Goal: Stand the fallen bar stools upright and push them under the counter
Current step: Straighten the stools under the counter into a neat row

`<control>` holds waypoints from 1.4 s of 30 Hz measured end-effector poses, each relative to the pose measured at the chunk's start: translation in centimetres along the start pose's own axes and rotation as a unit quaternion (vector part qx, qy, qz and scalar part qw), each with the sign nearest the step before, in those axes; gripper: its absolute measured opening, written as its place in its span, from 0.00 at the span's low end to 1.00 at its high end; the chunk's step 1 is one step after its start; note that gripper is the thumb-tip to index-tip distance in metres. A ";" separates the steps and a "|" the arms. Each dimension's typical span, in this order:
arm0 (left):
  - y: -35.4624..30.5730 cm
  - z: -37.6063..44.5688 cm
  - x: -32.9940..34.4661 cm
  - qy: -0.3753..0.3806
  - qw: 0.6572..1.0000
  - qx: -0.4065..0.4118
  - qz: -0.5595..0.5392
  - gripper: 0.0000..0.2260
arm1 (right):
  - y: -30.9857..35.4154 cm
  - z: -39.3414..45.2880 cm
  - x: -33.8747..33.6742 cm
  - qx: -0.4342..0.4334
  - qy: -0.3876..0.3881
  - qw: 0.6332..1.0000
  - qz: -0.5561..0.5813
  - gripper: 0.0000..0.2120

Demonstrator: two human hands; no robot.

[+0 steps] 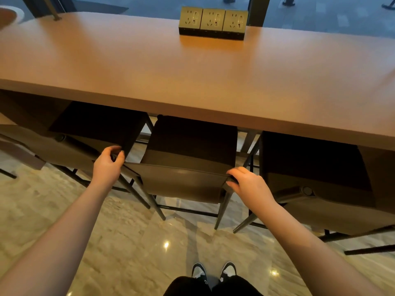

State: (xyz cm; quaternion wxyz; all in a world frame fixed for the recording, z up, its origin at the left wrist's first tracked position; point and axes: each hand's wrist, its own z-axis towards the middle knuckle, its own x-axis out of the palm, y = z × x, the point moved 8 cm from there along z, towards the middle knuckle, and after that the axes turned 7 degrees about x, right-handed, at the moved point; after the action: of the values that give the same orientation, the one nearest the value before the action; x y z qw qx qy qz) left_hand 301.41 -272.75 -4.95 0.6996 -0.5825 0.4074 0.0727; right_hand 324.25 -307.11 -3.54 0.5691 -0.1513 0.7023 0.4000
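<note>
Shoes (213, 271) stand on the floor (128, 242). Left hand (108, 164) and right hand (249, 185) each clench a top corner of the stool (188, 167) backrest; between their fingers it stands upright, seat partly under the counter (192, 82).

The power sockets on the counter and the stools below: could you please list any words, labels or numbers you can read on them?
None are legible.
Three brass-coloured square power sockets: slots only, no readable markings.
Dark brown leather bar stool: no label visible.
Orange-brown wooden counter: no text.
</note>
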 end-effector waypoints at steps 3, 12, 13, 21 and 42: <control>0.2 0.6 -0.2 0.007 1.000 0.012 -0.009 0.10 | 0.0 0.2 0.1 0.006 -0.010 1.000 -0.023 0.14; 1.0 2.4 0.4 0.126 0.981 0.143 -0.028 0.04 | 0.1 0.6 1.3 0.185 -0.002 0.976 -0.114 0.14; 1.0 2.4 0.6 0.159 0.972 0.169 -0.030 0.07 | 0.2 0.5 1.3 0.216 0.003 0.968 -0.128 0.13; -0.1 3.0 1.0 0.269 0.912 0.303 0.063 0.10 | 1.9 -0.8 1.0 0.316 -0.071 0.944 -0.056 0.10; -0.4 5.2 0.5 0.271 0.923 0.269 0.055 0.09 | 2.6 0.0 1.8 0.263 -0.124 0.954 -0.066 0.09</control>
State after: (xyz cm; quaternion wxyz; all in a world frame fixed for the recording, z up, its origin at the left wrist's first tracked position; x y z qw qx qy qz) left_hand 304.48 -268.52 -5.01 0.6880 -0.3465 0.6167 -0.1620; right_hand 321.97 -305.01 -4.15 0.6968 0.0088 0.6947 0.1781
